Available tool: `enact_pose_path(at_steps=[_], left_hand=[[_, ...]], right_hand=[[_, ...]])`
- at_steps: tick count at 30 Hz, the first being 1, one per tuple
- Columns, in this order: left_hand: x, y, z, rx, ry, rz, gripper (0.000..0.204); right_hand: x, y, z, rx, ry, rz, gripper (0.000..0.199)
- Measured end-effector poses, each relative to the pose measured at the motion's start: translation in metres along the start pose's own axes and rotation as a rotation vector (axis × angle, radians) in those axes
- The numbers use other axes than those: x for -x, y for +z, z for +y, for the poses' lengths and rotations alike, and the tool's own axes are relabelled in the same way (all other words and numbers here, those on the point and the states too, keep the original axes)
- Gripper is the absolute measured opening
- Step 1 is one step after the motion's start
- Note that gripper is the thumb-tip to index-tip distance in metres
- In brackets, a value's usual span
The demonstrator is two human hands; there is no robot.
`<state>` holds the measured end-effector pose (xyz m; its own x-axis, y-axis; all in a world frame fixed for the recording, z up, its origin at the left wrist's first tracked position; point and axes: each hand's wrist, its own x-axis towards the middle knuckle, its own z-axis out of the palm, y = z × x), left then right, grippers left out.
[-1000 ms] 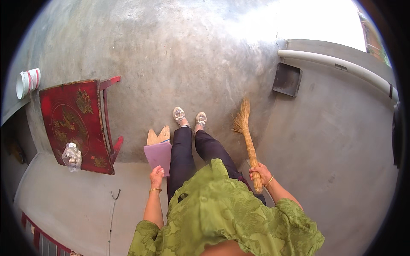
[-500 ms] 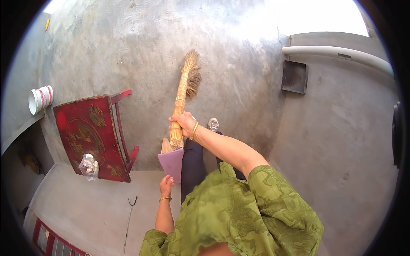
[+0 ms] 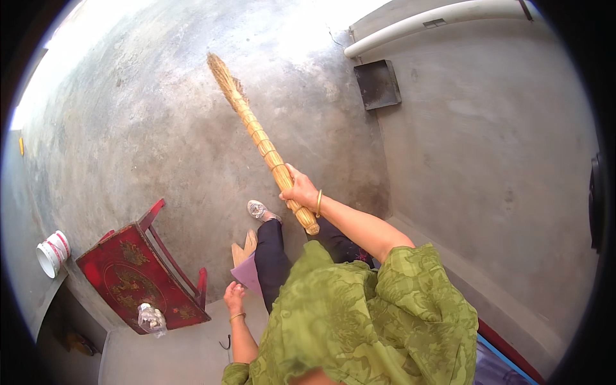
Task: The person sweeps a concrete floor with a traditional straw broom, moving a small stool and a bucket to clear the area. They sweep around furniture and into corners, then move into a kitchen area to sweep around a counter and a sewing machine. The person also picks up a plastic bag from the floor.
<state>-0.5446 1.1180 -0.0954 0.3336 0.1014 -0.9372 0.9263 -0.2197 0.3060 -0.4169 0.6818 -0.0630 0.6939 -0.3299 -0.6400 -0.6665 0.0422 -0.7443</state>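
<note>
My right hand (image 3: 301, 186) is closed round the handle of a straw broom (image 3: 264, 145), close to its butt end. The broom slants up and to the left, with its bristle head (image 3: 221, 72) over the grey concrete floor. My left hand (image 3: 235, 296) hangs low at my left side with its fingers curled in and nothing visible in them. Beside it is a small wooden stool or chair (image 3: 244, 247) with a pinkish-purple piece (image 3: 247, 274) on it, partly behind my left leg.
A red painted low table (image 3: 131, 276) with a clear plastic bag (image 3: 151, 319) on it stands at the left. Beyond it is a white bucket (image 3: 52, 253). A black square pan (image 3: 377, 85) rests by the right wall, under a white pipe (image 3: 443, 22).
The broom has swung from nearly straight ahead to slant leftward, and its butt has moved right with my right hand. My view has turned right, and my foot has stepped forward.
</note>
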Motion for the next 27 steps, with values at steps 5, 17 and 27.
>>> enact_pose_path(at_steps=[5,17,27], left_hand=[[0.002,0.019,0.034,0.008,-0.038,0.045,0.039],[0.043,0.119,0.102,0.106,-0.024,0.069,0.041],[0.007,0.153,0.174,0.083,0.010,-0.003,0.037]], right_hand=[[0.025,-0.110,0.018,-0.034,0.321,0.274,0.073],[-0.130,0.050,-0.051,-0.283,0.487,-0.090,0.053],[-0.263,-0.021,-0.184,-0.068,0.069,-0.436,0.079]])
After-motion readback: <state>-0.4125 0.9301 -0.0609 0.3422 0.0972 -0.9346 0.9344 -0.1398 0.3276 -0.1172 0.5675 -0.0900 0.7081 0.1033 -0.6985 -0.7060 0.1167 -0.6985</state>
